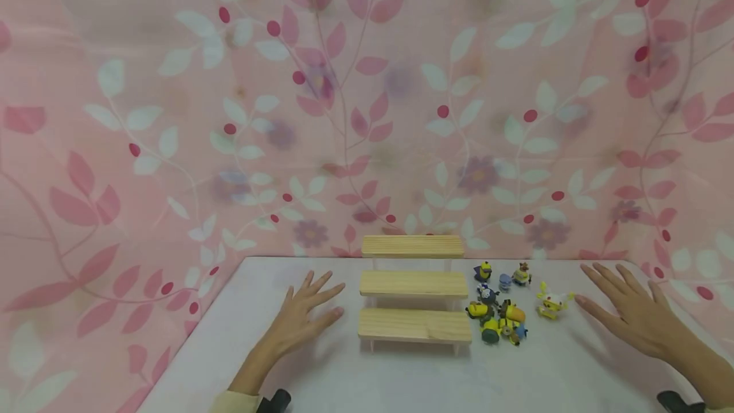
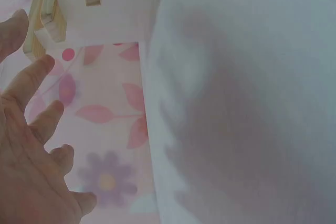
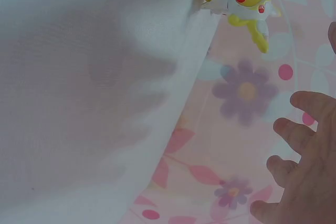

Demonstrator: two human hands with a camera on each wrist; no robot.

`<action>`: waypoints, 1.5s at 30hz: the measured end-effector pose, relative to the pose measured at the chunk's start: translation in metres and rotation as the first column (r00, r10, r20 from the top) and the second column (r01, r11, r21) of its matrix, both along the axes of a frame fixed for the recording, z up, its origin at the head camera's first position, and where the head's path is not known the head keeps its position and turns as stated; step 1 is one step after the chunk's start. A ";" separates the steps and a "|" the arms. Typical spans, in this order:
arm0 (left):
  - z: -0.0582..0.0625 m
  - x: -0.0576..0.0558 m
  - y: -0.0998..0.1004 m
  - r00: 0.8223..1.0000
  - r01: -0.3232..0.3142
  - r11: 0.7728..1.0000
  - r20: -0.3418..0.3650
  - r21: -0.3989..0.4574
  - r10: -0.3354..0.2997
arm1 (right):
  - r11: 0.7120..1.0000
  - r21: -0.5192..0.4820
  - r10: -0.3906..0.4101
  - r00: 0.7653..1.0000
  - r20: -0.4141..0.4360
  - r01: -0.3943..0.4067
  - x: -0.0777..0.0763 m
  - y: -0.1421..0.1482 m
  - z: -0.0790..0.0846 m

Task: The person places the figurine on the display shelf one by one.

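presently both hands hover flat with fingers spread, holding nothing: left hand (image 1: 301, 317) beside the wooden step stand (image 1: 414, 289), right hand (image 1: 636, 314) near the yellow figurine (image 1: 552, 303) on the table (image 1: 401, 375)

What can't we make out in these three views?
- Small toy figures, head view: too small and crowded to count or tell apart.
- Wooden step shelf, left wrist view: cut off by the top edge, only a corner shows.
- Yellow figure, right wrist view: cut by the top edge.
- Right hand, right wrist view: cut by the frame edge, blurred.
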State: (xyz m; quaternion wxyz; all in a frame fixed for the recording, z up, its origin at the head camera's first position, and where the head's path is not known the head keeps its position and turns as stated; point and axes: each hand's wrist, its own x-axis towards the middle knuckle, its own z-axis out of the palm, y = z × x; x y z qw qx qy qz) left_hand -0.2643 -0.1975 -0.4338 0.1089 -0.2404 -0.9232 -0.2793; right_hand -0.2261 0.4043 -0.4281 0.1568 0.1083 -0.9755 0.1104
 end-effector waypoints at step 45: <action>-0.022 0.000 0.023 0.913 0.157 0.934 0.314 0.320 -0.261 | 0.999 0.040 0.037 0.999 0.005 -0.037 -0.008 -0.015 0.002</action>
